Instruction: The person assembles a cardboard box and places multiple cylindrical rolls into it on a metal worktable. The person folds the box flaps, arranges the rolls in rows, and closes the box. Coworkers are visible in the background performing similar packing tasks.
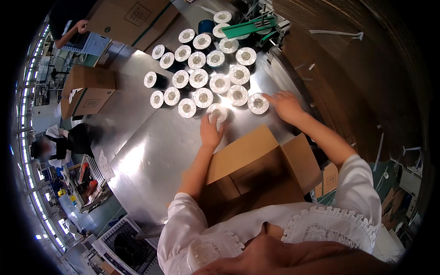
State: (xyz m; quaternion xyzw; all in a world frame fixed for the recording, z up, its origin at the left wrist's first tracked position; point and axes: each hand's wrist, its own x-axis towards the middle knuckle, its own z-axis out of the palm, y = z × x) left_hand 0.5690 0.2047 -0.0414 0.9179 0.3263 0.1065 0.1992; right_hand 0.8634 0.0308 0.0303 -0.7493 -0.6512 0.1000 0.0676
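Many upright cylinders with white round ends and dark sides, which look like film-wrapped spools, stand grouped on a metal table (137, 123). My left hand (212, 133) has its fingers and thumb round the near edge of one slightly blurred spool (217, 112). Farther right, my right hand (286, 107) stretches its fingers to the side of another spool (258, 104), with the fingertips at its rim. Below my hands, close to my body, an open cardboard box (243, 153) has its flaps spread. Its inside is mostly in shadow.
A green metal fixture (250, 28) stands beyond the spools. Two more cartons are at the left: a large one (133, 20) beside another person's hand (82, 26), and a smaller open one (89, 91). Stacked flat cardboard (366, 68) rises along the right. Another person (57, 144) is far left.
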